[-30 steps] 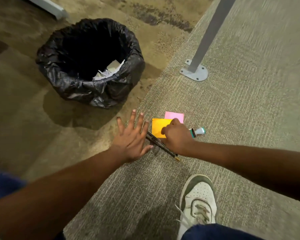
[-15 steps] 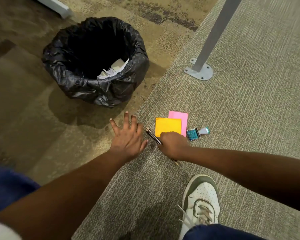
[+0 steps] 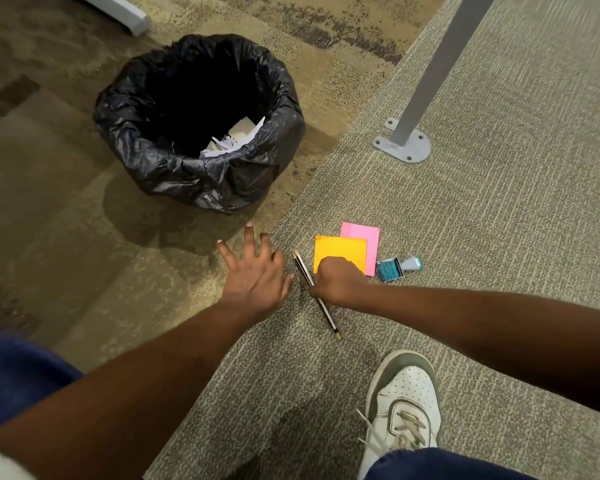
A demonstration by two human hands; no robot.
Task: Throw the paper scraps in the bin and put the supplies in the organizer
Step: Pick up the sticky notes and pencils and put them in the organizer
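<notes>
A bin (image 3: 222,168) lined with a black bag stands on the floor at the upper left, with white paper scraps (image 3: 229,140) inside. On the grey carpet lie an orange sticky-note pad (image 3: 340,251), a pink pad (image 3: 364,237) partly under it, and a teal stamp (image 3: 390,268) on its side. A dark pencil (image 3: 303,268) lies slanted just left of the pads. My right hand (image 3: 336,282) is curled into a fist over the pencil's middle, fingers closed around it. My left hand (image 3: 257,271) hovers flat and spread just left of the pencil, holding nothing.
A grey metal table leg with a bolted foot plate (image 3: 402,145) rises at the upper right. My white shoe (image 3: 406,400) rests on the carpet below the right arm. A white bar (image 3: 118,8) lies at the top left. No organizer is in view.
My right hand slid back from the sticky pads toward me, uncovering the stamp, and closed on the pencil. My left hand drew slightly left, away from the pencil.
</notes>
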